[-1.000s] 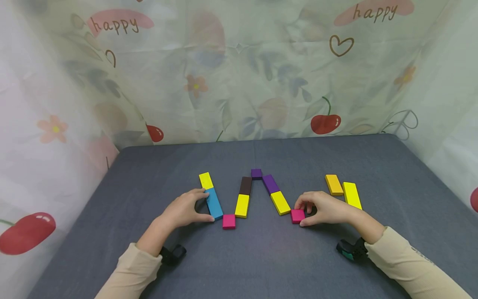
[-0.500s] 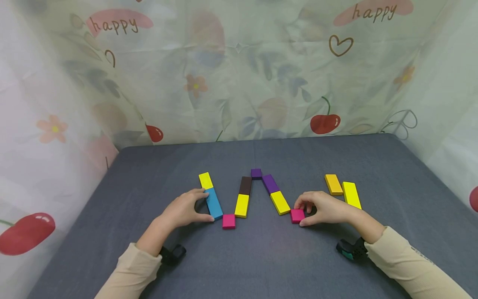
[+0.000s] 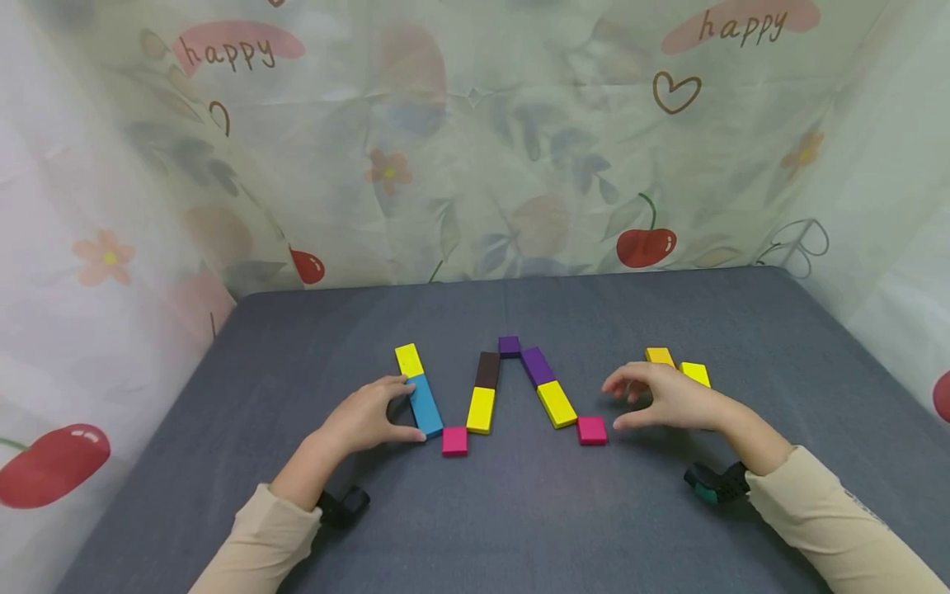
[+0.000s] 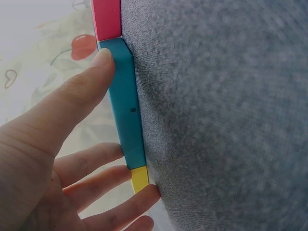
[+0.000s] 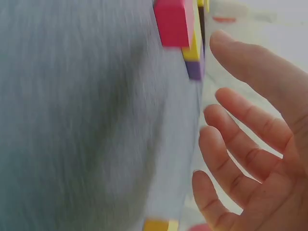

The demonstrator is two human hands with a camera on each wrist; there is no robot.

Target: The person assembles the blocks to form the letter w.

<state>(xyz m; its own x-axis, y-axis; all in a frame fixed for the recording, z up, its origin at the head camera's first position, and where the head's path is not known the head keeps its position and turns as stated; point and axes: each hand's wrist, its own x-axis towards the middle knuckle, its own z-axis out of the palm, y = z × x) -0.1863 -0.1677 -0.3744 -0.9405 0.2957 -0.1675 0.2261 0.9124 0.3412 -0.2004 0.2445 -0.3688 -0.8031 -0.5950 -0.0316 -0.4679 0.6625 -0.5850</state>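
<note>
By the widely spread left hand (image 3: pixel 371 414), the blue block (image 3: pixel 426 407) is touched along its 9 o'clock side; by the parted fingers of the right hand (image 3: pixel 668 398) nothing is held, the right pink block (image 3: pixel 591 430) lying at 8 o'clock. If the left thumb slips, the left pink block (image 3: pixel 455 440), at the blue block's 5 o'clock, could be knocked askew. No container is seen.

The left hand (image 4: pixel 45 168) grips a blue block (image 4: pixel 126 103) touching a pink block (image 4: pixel 107 20).

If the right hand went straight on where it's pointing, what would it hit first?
Probably the pink block just ahead of the right hand, thumb first; height is hard to judge, so it might pass above it.
</note>
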